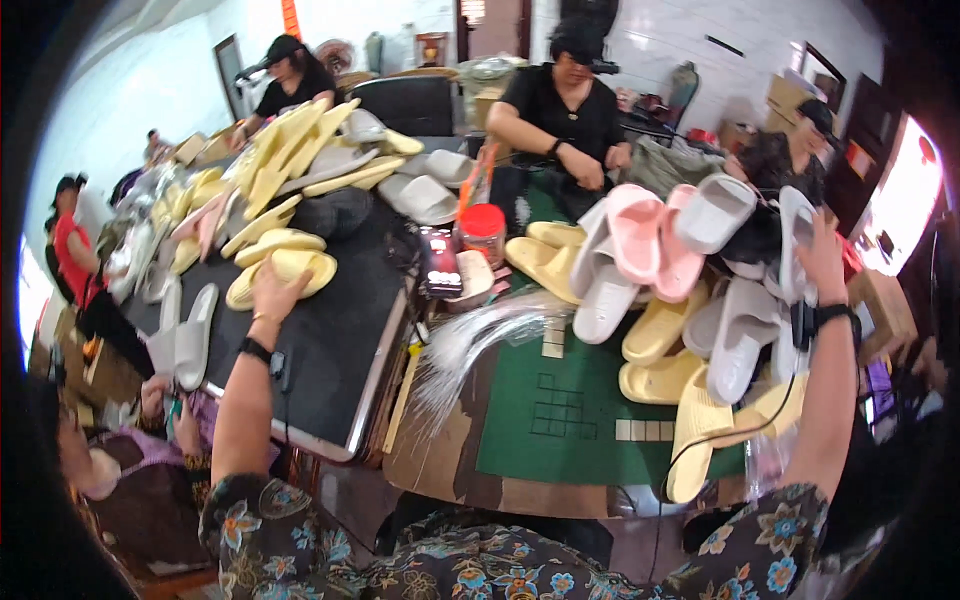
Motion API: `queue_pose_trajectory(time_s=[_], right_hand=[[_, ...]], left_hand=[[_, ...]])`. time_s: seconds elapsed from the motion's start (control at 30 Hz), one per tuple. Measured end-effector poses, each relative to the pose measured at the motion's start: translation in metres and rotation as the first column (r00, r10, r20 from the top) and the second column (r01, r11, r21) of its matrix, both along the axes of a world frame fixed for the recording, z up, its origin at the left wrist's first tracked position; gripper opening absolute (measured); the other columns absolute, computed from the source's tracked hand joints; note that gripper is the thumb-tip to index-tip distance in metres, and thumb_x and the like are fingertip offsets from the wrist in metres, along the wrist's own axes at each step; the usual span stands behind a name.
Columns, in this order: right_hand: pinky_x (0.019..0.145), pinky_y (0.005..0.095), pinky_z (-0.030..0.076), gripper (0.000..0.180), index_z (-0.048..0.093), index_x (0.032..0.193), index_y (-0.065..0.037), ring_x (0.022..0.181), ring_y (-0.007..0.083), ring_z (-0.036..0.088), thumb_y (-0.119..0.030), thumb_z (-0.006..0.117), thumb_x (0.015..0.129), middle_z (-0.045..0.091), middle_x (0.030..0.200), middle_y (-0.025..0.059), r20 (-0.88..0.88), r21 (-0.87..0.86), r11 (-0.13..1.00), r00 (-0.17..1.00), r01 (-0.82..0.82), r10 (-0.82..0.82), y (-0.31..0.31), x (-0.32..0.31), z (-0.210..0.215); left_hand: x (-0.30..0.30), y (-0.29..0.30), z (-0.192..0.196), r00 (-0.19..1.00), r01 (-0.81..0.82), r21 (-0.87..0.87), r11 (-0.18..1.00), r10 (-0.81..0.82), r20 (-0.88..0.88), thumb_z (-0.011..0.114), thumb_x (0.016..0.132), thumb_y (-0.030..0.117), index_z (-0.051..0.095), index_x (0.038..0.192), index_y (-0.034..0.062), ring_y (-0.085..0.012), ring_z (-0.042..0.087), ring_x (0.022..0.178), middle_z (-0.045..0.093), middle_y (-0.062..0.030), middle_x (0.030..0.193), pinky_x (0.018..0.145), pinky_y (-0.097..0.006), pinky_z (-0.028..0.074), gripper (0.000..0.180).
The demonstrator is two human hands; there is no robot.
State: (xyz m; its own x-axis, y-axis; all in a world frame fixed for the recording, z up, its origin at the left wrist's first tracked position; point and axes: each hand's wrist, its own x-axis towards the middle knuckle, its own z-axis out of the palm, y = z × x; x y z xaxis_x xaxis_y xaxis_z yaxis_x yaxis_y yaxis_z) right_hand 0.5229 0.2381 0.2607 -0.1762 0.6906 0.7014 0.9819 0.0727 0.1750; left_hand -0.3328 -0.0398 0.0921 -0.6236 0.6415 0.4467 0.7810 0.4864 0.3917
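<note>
My left hand is closed over the near edge of a pale yellow slipper, one of a few lying on the black table at the left. My right hand reaches to the far right and grips a light grey slipper standing upright at the edge of a pile. That pile mixes grey slippers, a pink slipper and yellow slippers. My fingers partly hide behind both slippers. Each wrist wears a black band, and a thin cable hangs from the right one.
A heap of yellow slippers covers the far part of the black table. Between the piles sit a phone, a red-lidded jar and a bundle of clear plastic strands. A co-worker in black works opposite; other people stand around.
</note>
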Motion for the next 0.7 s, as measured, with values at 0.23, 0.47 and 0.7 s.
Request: queue_pose_trajectory(time_s=[0.23,0.47,0.7], right_hand=[[0.106,0.0487,0.033,0.049,0.047,0.132,-0.006,0.131,0.0392,0.037,-0.012,0.059,0.085,0.032,0.148,0.0187,-0.068,-0.109,0.993,0.996,0.05,-0.058,-0.031,-0.023,-0.029],[0.102,0.0434,0.036,0.03,0.057,0.116,-0.001,0.123,0.0361,0.045,-0.005,0.054,0.086,0.049,0.133,0.0176,-0.092,0.133,0.987,0.99,-0.094,0.107,-0.057,-0.025,-0.026],[0.085,0.031,0.048,0.026,0.058,0.114,-0.003,0.105,0.0207,0.057,-0.011,0.058,0.09,0.056,0.122,0.0125,-0.612,-0.059,0.747,0.615,-0.662,0.497,-0.157,-0.193,-0.069]], left_hand=[[-0.005,-0.009,-0.006,0.968,-0.226,0.002,0.974,0.225,-0.108,0.075,0.066,0.047,0.033,0.139,-0.0042,-0.0385,0.046,0.12,0.049,-0.0271,0.125,0.103,-0.043,0.036,0.099],[0.05,-0.055,0.046,1.0,-0.02,0.205,0.979,0.022,-0.006,0.077,0.067,0.03,0.042,0.134,-0.0013,-0.0355,0.056,0.107,0.057,-0.0234,0.115,0.094,-0.039,0.045,0.081],[0.217,-0.104,0.099,0.799,0.448,0.317,0.836,-0.534,0.278,0.079,0.066,0.011,0.039,0.137,0.003,-0.0277,0.051,0.115,0.046,-0.0171,0.128,0.084,-0.035,0.053,0.081]])
